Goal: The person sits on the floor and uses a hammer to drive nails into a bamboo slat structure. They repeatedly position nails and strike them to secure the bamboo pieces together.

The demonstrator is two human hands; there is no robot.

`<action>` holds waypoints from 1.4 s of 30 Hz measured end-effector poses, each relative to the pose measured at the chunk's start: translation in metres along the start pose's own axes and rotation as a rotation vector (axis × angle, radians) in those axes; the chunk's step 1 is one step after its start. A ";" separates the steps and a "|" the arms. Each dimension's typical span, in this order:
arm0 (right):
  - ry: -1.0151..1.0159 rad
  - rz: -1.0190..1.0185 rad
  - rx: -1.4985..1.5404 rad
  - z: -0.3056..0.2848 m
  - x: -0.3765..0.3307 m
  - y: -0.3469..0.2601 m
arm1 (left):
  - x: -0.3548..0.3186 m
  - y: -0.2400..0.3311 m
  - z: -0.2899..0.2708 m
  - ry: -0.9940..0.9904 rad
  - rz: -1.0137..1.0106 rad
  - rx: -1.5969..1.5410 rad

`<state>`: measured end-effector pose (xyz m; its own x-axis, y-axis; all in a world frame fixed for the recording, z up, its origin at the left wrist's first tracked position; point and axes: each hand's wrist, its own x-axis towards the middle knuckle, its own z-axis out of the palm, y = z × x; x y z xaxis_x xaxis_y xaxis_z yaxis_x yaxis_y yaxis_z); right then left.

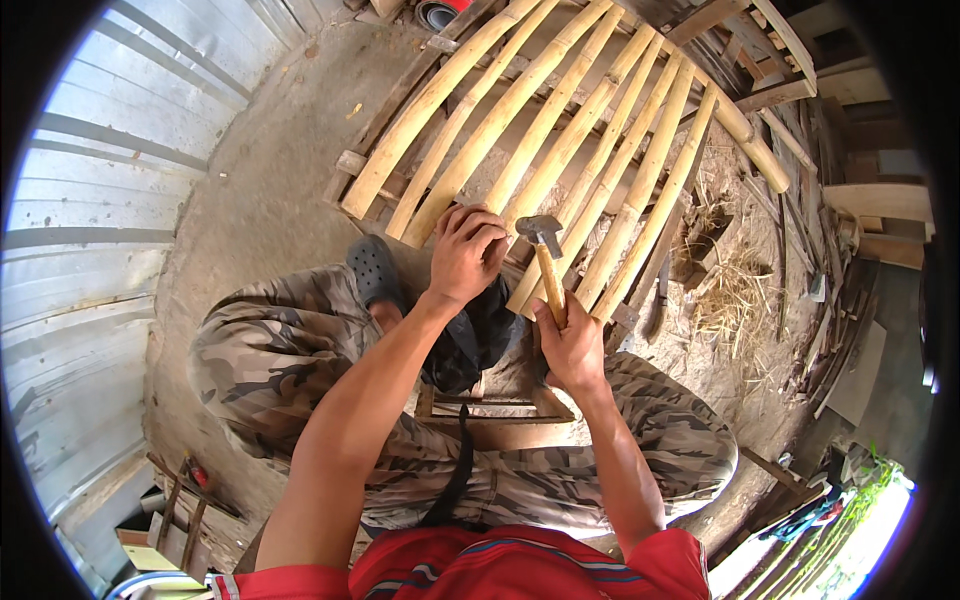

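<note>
The likely head-heavy hammer [546, 258] is aptly gripped by its handle [553, 285] in the right hand [573, 347]; whatever is held by the curled left hand [467, 256] cannot be told.

Passage, left: afforded over grey floor [270, 190], bounded by metal wall [110, 190]. Passage, forward: narrowed to slots between bamboo poles [393, 155]. Near pole ends: obstructed by the left hand [464, 252] and by a hammer [550, 274] held in the right hand [574, 345]. Far right: hemmed by timber [875, 202].
</note>
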<state>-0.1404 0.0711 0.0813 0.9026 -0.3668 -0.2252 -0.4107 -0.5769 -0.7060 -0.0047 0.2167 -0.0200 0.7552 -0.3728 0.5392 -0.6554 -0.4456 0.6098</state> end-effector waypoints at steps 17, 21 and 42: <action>-0.090 0.077 -0.002 0.000 -0.002 -0.011 | -0.003 -0.001 -0.005 -0.014 -0.018 -0.006; -0.111 0.120 -0.001 0.003 -0.003 -0.008 | -0.001 -0.001 -0.004 0.008 -0.019 -0.022; -0.069 0.115 0.005 0.007 0.002 -0.009 | -0.001 -0.004 -0.002 0.056 -0.032 -0.042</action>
<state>-0.1338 0.0805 0.0828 0.8567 -0.3787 -0.3503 -0.5111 -0.5306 -0.6762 -0.0031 0.2202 -0.0221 0.7746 -0.3121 0.5500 -0.6318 -0.4212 0.6507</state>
